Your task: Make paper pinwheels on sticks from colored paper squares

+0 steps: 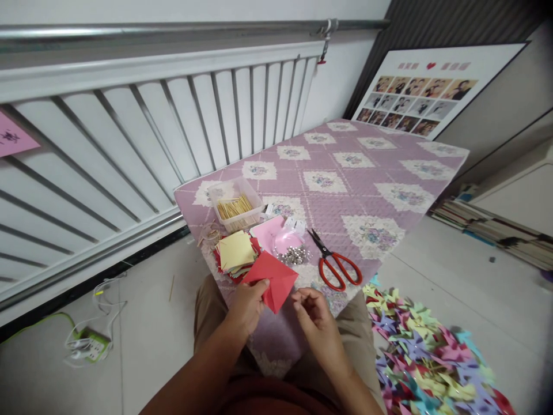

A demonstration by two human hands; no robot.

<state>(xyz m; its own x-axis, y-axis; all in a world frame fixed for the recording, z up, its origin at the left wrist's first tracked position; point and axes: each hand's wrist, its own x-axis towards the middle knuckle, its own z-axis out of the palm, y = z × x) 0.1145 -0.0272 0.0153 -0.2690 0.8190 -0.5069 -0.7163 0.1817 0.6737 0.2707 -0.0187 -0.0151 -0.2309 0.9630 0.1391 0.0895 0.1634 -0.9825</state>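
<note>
My left hand point(250, 305) pinches a red paper square point(279, 279), which shows cut or crease lines and is tilted over the table's near corner. Just right of the paper is my right hand point(317, 314), apart from it. Its fingers are curled and the thumb tip is close to the index finger; anything between them is too small to make out. Behind the red sheet lies a stack of paper squares point(235, 252), pale yellow on top. Silver pins or beads point(294, 255) sit in a pink round dish point(287, 237). Red-handled scissors point(332, 259) lie to the right, blades slightly apart.
A clear plastic box point(235, 225) of thin wooden sticks point(234, 206) stands near the wall side of the quilted tablecloth point(324, 216). Colourful paper pinwheels point(427, 351) are heaped on the floor at right. A power strip point(93, 344) with cables lies at left, below the radiator point(207, 115).
</note>
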